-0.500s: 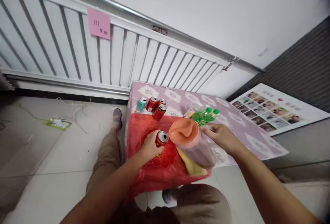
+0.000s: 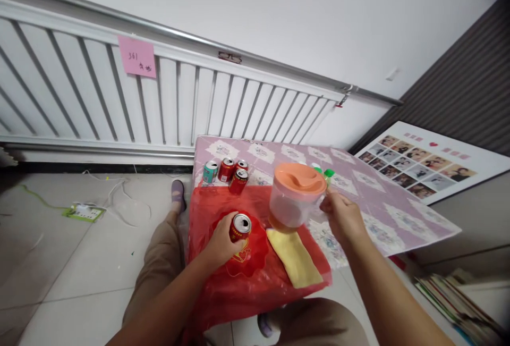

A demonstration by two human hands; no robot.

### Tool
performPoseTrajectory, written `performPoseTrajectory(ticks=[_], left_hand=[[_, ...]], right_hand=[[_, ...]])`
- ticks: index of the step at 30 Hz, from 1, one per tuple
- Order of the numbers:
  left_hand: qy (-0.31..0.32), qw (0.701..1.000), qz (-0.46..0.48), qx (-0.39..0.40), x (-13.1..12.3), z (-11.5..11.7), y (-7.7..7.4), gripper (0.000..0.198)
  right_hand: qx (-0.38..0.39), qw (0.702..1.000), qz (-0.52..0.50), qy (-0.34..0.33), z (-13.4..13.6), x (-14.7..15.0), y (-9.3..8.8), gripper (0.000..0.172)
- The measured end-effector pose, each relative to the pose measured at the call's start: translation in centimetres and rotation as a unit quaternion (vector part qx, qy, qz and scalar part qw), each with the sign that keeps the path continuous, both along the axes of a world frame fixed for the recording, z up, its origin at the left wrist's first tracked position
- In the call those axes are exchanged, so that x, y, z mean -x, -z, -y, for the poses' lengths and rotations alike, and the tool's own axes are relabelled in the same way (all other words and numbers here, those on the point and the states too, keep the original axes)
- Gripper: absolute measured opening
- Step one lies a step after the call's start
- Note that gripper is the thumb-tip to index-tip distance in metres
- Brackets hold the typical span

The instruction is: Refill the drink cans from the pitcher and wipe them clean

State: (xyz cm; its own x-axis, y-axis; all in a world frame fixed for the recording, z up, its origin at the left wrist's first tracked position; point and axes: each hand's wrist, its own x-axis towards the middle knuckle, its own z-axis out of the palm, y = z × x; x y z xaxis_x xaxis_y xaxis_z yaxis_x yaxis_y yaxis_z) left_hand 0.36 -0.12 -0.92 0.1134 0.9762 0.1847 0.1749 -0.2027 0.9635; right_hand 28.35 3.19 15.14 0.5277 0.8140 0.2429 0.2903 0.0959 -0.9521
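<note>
My left hand (image 2: 221, 241) is wrapped round an opened red drink can (image 2: 240, 227), which is upright above a red scalloped tray (image 2: 255, 255). My right hand (image 2: 343, 213) is closed on the handle side of a clear plastic pitcher (image 2: 290, 205) with an orange lid (image 2: 299, 177). The handle itself is mostly hidden by the fingers. Some amber liquid shows low in the pitcher, which stands nearly upright beside the can. Just in front of the pitcher, a folded yellow cloth (image 2: 295, 261) lies on red plastic sheeting (image 2: 279, 301).
A teal can (image 2: 210, 172) and several red cans (image 2: 238, 182) stand at the table's back left. Green-capped bottles (image 2: 328, 174) are partly hidden behind the pitcher. A white radiator (image 2: 231, 107) runs behind the patterned table (image 2: 370, 186). A photo board (image 2: 430, 162) leans at right.
The pitcher has gone from leaning toward the can to nearly upright, uncovering more of the yellow cloth. My left hand keeps its hold on the can. The view has shifted slightly.
</note>
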Motion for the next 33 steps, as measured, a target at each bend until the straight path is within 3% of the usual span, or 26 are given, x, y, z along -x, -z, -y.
performPoseTrajectory(ticks=[7,13,19,23,26,30,33], left_hand=[[0.003,1.0,-0.006,-0.001,-0.1,0.0,0.1,0.074],[0.007,1.0,-0.012,0.01,-0.1,0.1,-0.5,0.074],[0.011,0.999,-0.034,0.03,0.0,0.4,-1.6,0.074],[0.009,0.998,-0.047,0.041,0.0,0.4,-1.7,0.074],[-0.001,0.998,-0.049,0.042,0.0,0.4,-1.5,0.073],[-0.002,0.998,-0.058,0.038,0.0,0.4,-1.2,0.072],[-0.006,0.998,-0.055,0.028,0.1,0.3,-0.8,0.074]], right_hand=[[-0.042,0.996,-0.067,0.035,-2.3,1.7,5.3,0.047],[-0.047,0.992,-0.108,0.047,-3.4,2.6,8.1,0.043],[-0.031,0.993,-0.107,0.028,-3.3,1.6,9.8,0.045],[-0.01,0.996,-0.085,-0.006,-2.0,0.1,10.5,0.048],[-0.006,0.997,-0.067,0.023,0.0,-1.2,11.6,0.051],[0.018,0.999,-0.019,0.036,3.7,-1.6,13.4,0.041],[0.092,0.984,0.15,-0.015,6.3,-0.2,14.5,0.033]])
